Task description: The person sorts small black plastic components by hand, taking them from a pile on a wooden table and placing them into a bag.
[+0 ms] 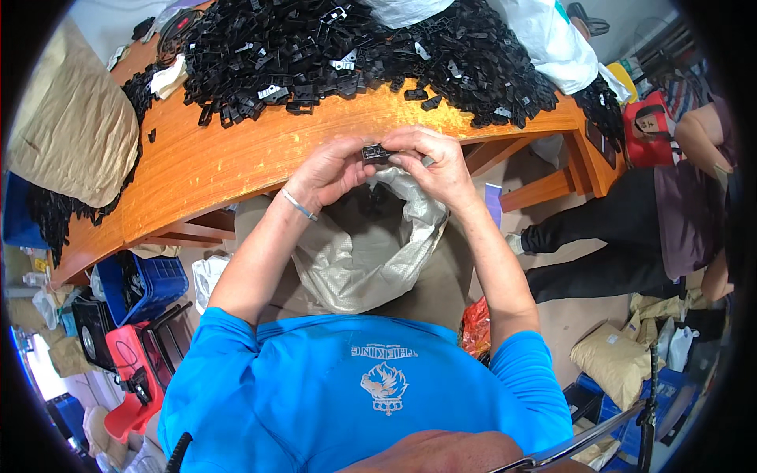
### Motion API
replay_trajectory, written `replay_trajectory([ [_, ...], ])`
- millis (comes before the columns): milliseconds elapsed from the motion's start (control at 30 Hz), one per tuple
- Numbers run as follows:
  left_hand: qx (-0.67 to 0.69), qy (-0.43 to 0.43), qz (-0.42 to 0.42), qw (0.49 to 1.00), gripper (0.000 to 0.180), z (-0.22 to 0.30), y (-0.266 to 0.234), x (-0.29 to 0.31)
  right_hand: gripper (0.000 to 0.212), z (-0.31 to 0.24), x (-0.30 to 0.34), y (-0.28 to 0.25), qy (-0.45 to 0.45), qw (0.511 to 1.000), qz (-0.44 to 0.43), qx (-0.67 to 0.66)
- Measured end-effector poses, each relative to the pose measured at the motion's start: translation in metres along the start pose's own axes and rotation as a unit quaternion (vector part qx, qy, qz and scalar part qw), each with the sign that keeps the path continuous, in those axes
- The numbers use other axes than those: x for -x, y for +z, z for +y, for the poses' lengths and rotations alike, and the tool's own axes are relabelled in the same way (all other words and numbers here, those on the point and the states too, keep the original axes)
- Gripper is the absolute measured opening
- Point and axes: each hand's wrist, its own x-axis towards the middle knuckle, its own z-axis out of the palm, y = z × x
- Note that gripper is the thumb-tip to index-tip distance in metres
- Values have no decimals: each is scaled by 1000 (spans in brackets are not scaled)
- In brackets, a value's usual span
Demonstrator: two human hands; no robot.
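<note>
A small black plastic part (374,153) is pinched between the fingertips of both hands, just past the table's near edge. My left hand (327,169) grips its left side with thumb and fingers. From the right, my right hand (438,167) closes on its other end. Below the hands, an open whitish woven sack (355,276) lies across my lap, with some dark pieces deep inside it. Beyond the hands, a large pile of black plastic parts (300,55) covers the far side of the wooden table (229,162), a few grey-white pieces mixed in.
A brown paper sack (75,118) stands on the table's left end. Left on the floor are a blue crate (154,288) and a red chair (130,378). Another person in dark trousers (599,229) is at the right. A tan sack (611,363) lies behind that person.
</note>
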Motion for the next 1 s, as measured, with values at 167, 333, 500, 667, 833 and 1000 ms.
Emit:
replay_trajectory([
  [167, -20, 5, 44, 999, 29, -7, 0, 2, 26, -5, 5, -2, -2, 1000, -5, 17],
  [333, -82, 13, 76, 994, 28, -10, 17, 10, 28, 8, 13, 7, -28, 997, 14, 64],
  [500, -198, 47, 116, 972, 28, -20, 6, 10, 24, 4, 24, 24, 34, 999, 26, 17],
  [667, -219, 42, 145, 964, 26, -31, 10, 19, 17, 10, 31, 27, 125, 989, 42, -64],
  [833, -565, 68, 122, 813, 23, -45, -7, 45, 19, 61, 5, -2, 119, 970, 101, 188],
  [1000, -719, 308, 186, 595, 15, -9, -14, 44, 26, 99, -34, -33, 70, 909, 87, 402],
])
